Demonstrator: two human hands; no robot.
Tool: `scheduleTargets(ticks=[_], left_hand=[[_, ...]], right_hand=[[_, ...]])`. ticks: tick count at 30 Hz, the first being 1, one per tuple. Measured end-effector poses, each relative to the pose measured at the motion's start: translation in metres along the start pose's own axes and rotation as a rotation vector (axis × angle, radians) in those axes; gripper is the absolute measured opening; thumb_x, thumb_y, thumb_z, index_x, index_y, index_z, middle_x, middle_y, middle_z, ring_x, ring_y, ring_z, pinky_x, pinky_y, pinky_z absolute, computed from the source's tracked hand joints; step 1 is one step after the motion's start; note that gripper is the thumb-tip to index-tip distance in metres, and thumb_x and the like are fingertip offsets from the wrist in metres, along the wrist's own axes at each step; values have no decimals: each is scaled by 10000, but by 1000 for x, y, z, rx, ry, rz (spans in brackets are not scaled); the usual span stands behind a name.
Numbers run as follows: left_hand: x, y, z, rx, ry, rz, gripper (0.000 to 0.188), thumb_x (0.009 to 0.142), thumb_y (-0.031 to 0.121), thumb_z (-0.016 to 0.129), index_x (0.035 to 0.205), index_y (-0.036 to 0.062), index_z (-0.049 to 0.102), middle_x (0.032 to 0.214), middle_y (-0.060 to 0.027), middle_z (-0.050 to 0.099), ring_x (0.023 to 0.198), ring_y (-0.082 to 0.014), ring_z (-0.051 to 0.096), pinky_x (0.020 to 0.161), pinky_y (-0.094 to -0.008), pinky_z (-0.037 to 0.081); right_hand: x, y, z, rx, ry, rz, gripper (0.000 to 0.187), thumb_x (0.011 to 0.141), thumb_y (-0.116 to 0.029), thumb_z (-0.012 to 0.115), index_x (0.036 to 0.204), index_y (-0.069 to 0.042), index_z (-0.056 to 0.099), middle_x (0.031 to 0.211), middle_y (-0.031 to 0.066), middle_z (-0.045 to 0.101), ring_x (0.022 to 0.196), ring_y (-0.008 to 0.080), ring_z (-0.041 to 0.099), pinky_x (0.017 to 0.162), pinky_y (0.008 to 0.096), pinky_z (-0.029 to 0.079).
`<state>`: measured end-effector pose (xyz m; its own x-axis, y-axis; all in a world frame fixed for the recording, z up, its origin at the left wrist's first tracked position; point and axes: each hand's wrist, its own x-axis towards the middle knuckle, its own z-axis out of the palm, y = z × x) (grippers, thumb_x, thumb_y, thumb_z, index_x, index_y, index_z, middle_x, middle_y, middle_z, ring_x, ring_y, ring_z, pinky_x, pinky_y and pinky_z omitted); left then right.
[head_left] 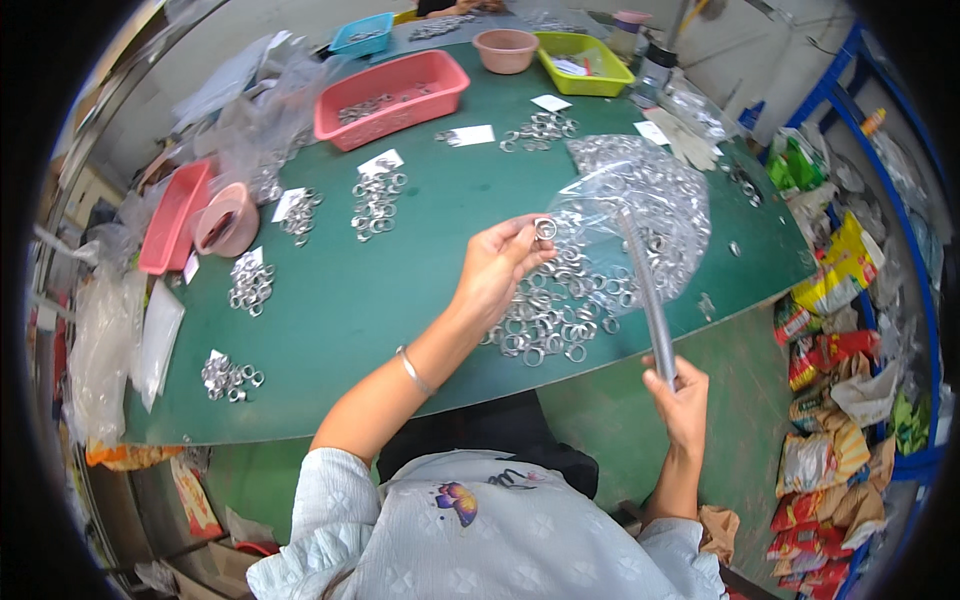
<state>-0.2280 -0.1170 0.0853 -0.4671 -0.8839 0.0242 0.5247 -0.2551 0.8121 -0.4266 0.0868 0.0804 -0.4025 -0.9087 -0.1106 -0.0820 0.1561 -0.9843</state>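
Between thumb and fingers, my left hand [505, 260] pinches a silver ring [545, 229] above the table. My right hand [678, 390] grips the lower end of a long grey tapered rod, a ring mandrel [648, 290], which slants up and away over the table's near edge. The ring and the rod are apart. Below and right of my left hand lies a loose heap of silver rings [545, 315]. The heap meets the mouth of a clear plastic bag [680, 200] full of more rings.
Small piles of rings [375, 205] with white paper slips lie across the green table [420, 290]. Pink basins [390, 100], a lime-green basin [585, 65] and a pink tub [228, 220] stand around its edges. A blue shelf rack [905, 200] with packets stands right. Another person sits beyond.
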Motion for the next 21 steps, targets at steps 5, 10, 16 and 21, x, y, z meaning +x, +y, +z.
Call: scheduleTargets(ticks=[5, 10, 16, 21], left_hand=[[-56, 19, -25, -78, 72, 117, 283, 908, 83, 502, 1129, -94, 498, 1003, -140, 584, 940, -218, 595, 875, -328, 503], [-88, 30, -30, 65, 130, 283, 243, 893, 60, 532, 1092, -79, 535, 1039, -130, 581, 983, -226, 594, 847, -332, 518], [-108, 33, -38, 183, 183, 376, 279, 901, 78, 512, 1120, -96, 507, 1085, -180, 567, 1020, -287, 583, 916, -381, 479], [-122, 39, -43, -167, 239, 223, 263, 898, 101, 526, 1099, -70, 525, 1145, -212, 551, 1055, -306, 568, 946, -393, 456]], right_hand=[[-14, -6, 42, -73, -185, -38, 183, 741, -69, 716, 870, 27, 629, 634, -43, 451, 568, 34, 361, 489, 202, 272], [-19, -12, 70, -264, -261, -186, 163, 714, -14, 696, 844, 45, 618, 631, 20, 492, 556, 66, 422, 497, 225, 341], [-29, -26, 92, -372, -201, -289, 165, 718, 22, 659, 878, 46, 623, 655, 65, 542, 545, 99, 482, 500, 237, 381], [-35, -30, 101, -448, -183, -357, 190, 707, 22, 658, 895, 33, 629, 650, 88, 531, 528, 128, 487, 491, 251, 381]])
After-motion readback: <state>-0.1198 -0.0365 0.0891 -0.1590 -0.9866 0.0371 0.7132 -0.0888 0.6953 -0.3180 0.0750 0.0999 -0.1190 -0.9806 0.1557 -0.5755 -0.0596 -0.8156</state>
